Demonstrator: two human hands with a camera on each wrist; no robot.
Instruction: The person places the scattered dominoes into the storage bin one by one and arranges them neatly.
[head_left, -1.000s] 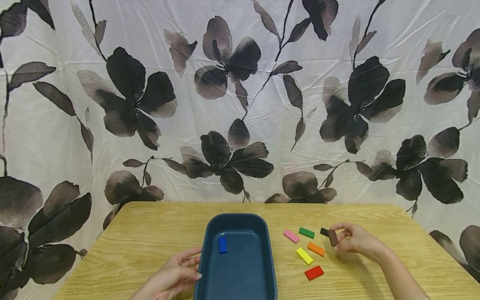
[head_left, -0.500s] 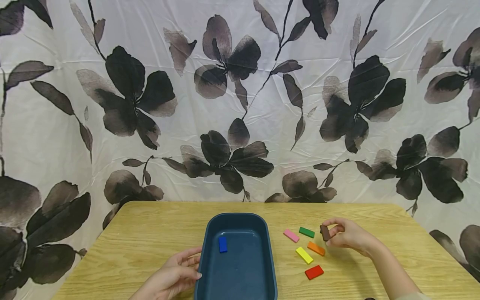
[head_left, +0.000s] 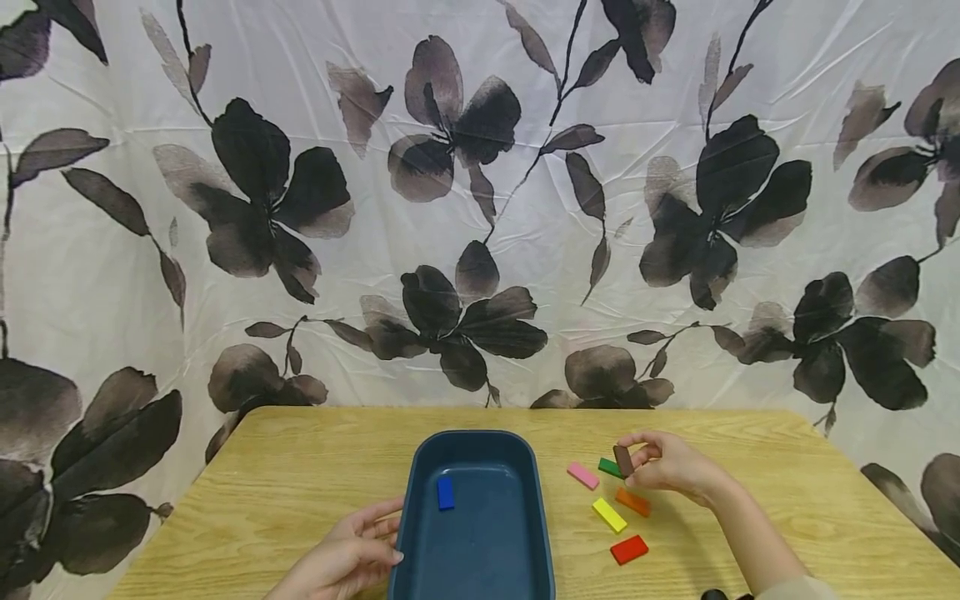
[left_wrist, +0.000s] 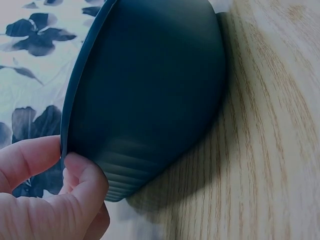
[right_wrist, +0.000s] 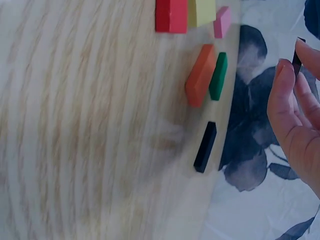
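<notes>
One brown block point(head_left: 623, 461) pinched by right fingers point(right_wrist: 286, 87); left fingers point(left_wrist: 30, 157) clamped on blue tray point(head_left: 487, 542) rim

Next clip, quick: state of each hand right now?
Left hand: closed, gripping the dark blue tray by its rim.
Right hand: closed, pinching the brown block.

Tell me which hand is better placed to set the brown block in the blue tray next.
Likely the right hand: it pinches the brown block, raised off the table to the right of the blue tray. The left hand grips the tray's left edge, so it seems better suited to steadying.
</notes>
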